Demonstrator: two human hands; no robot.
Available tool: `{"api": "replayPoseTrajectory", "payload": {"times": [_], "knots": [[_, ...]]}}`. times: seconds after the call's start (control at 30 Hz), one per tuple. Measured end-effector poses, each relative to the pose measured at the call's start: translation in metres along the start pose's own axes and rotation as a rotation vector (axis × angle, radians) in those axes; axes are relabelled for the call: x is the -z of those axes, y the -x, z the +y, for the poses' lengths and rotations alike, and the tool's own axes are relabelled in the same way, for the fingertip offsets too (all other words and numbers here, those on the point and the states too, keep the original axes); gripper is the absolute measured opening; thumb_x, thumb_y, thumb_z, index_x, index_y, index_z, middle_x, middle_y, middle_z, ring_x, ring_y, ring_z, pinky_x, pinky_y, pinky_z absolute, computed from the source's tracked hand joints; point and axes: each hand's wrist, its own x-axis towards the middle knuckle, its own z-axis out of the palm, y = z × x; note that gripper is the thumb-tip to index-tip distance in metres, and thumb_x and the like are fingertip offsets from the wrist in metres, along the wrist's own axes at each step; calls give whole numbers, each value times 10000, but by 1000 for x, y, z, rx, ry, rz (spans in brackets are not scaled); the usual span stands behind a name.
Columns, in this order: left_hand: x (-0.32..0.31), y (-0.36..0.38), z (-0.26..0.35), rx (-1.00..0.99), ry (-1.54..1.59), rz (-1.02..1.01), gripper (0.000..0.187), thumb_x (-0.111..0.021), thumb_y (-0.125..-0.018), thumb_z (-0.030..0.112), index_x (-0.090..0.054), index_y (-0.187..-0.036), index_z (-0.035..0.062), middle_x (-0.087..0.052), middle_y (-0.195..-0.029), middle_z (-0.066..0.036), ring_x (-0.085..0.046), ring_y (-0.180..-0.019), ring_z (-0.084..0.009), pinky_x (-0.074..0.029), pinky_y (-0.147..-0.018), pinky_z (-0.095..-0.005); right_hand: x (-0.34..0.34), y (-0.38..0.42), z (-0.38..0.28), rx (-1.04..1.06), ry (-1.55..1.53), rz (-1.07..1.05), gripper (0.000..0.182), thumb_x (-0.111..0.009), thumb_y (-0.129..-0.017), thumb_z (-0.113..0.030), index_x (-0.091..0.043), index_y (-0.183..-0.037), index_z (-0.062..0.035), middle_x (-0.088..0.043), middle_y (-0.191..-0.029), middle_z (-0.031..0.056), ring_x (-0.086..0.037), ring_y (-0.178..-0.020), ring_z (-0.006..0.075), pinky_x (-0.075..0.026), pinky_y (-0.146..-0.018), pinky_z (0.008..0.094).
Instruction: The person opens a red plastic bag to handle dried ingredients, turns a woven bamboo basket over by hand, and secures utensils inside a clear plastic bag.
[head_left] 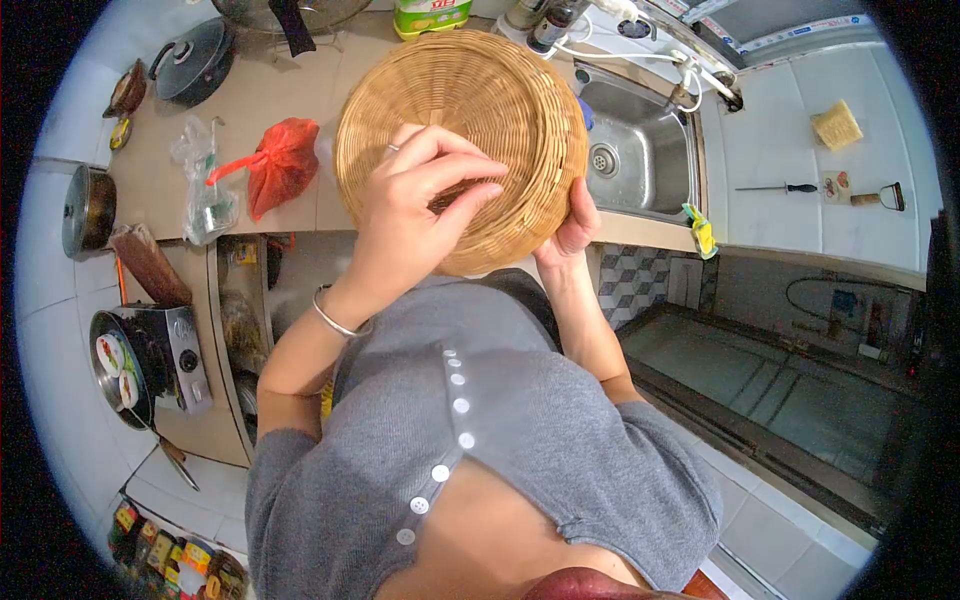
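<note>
A round woven wicker basket (450,85) is held up in front of me, its hollow side tilted toward my face. My right hand (572,228) grips its right rim from below, the thumb on the near side and the other fingers hidden behind the weave. In front of the basket's hollow is my left hand (415,200), with a ring and a bracelet. Its fingers are curled, with thumb and forefinger tips close together. Whether anything tiny sits between them, I cannot make out.
Behind the basket is a counter with a red plastic bag (283,170), a clear bag (205,190) and a lidded pot (195,65). A steel sink (640,150) lies to the right. At left, a pan (120,360) rests on a stove (185,355).
</note>
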Motion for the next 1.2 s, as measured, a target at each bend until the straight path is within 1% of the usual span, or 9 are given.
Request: {"api": "replayPoseTrajectory", "payload": {"times": [0.07,0.13,0.43,0.6,0.83,0.97,1.03,1.1,1.2], "knots": [[0,-1,0,-15,-14,-18,135,-739,-697,51,-717,-829,71,-618,-804,-29,-558,-782,-194,-457,-704,-301,-1,-1,1,-6,4,-10,528,-531,-932,-290,-385,-1379,-48,-451,-1374,170,-446,-1255,338,-357,-1053,517],[-1,-2,-1,-19,-13,-41,130,-745,-691,71,-715,-818,75,-593,-776,-24,-547,-782,-191,-453,-702,-307,-4,0,2,-14,80,109,609,-596,-875,-280,-365,-1378,-25,-480,-1344,166,-487,-1212,335,-382,-1027,499],[-4,-9,-5,-119,-68,-42,86,-731,-675,63,-682,-746,68,-567,-758,-25,-532,-795,-210,-449,-722,-317,3,-4,1,-19,49,57,608,-581,-875,-270,-357,-1385,-28,-470,-1354,168,-479,-1221,336,-365,-1042,493],[-5,-11,-6,-147,-109,-73,88,-705,-701,58,-629,-745,54,-538,-782,-48,-518,-830,-243,-441,-745,-333,6,-6,2,-4,64,-13,543,-538,-926,-278,-373,-1379,-27,-455,-1366,186,-474,-1233,336,-376,-1047,492],[-8,-14,-10,-174,-94,-106,130,-685,-700,43,-572,-764,41,-525,-798,-90,-500,-849,-284,-420,-777,-368,7,-10,2,-21,74,-56,539,-528,-931,-259,-357,-1387,-27,-436,-1379,192,-459,-1247,337,-368,-1053,492],[-4,-19,-17,-170,-65,-83,112,-662,-716,39,-551,-731,38,-526,-793,-88,-515,-847,-280,-442,-760,-369,12,-7,-6,6,111,-6,537,-539,-920,-299,-399,-1372,-44,-455,-1374,171,-450,-1254,344,-364,-1052,504],[13,-27,-25,-141,-82,76,104,-658,-726,18,-558,-747,40,-559,-800,-88,-550,-806,-252,-461,-717,-351,22,0,-22,26,28,54,536,-523,-921,-341,-426,-1361,-51,-461,-1372,166,-450,-1251,351,-363,-1050,515],[33,-27,-47,40,13,217,86,-656,-752,4,-579,-777,33,-597,-818,-61,-579,-761,-176,-472,-672,-271,28,6,-43,129,65,108,539,-494,-931,-376,-435,-1357,-52,-456,-1374,172,-452,-1247,356,-357,-1048,530],[56,-19,-91,282,-23,330,58,-664,-787,56,-622,-820,33,-607,-828,-40,-575,-761,-148,-466,-687,-261,23,13,-75,196,98,60,519,-470,-945,-383,-453,-1343,-49,-442,-1387,168,-433,-1264,347,-349,-1041,555]]}}
